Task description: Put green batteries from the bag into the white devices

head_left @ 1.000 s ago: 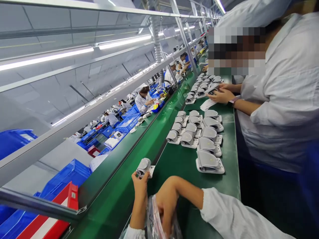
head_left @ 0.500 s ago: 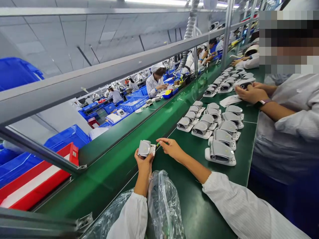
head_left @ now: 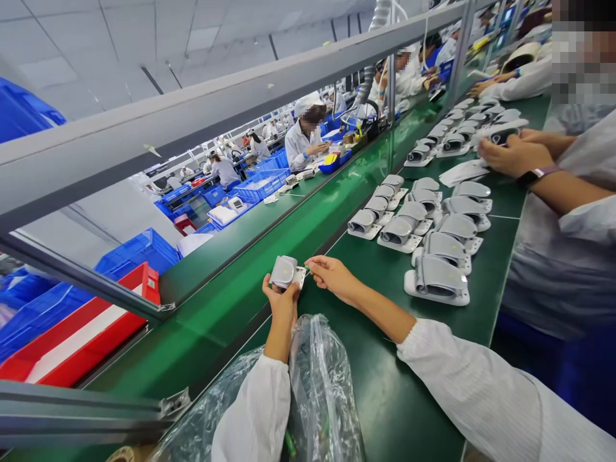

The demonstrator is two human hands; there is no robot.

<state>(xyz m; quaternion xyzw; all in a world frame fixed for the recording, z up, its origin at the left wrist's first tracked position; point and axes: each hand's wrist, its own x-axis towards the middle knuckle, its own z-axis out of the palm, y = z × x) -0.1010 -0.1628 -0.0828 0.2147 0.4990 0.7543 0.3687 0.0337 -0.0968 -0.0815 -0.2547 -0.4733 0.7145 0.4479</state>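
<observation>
My left hand (head_left: 283, 303) is closed around a small grey-and-white wrist-cuff device (head_left: 283, 272), held up over the edge of the green belt. The device's white base plate, with small holes along it, points towards my right hand (head_left: 333, 276). Between the thumb and fingertips of that hand is a small green piece (head_left: 307, 267), close beside the plate; whether it touches cannot be made out. Below my left wrist lies a clear plastic bag (head_left: 323, 378) with some green bits inside. Similar cuff devices (head_left: 439, 277) stand in rows to the right.
A co-worker's hands (head_left: 517, 154) hold another device at the right. A green conveyor belt (head_left: 231, 282) runs diagonally past the table (head_left: 385, 385). Metal frame bars (head_left: 192, 96) cross above it. At the left are a red tray (head_left: 96, 327) and blue bins (head_left: 139, 253).
The view has shifted slightly, so the rows of devices sit farther right. My left hand still holds the device, and my right hand stays beside its plate with the green piece.
</observation>
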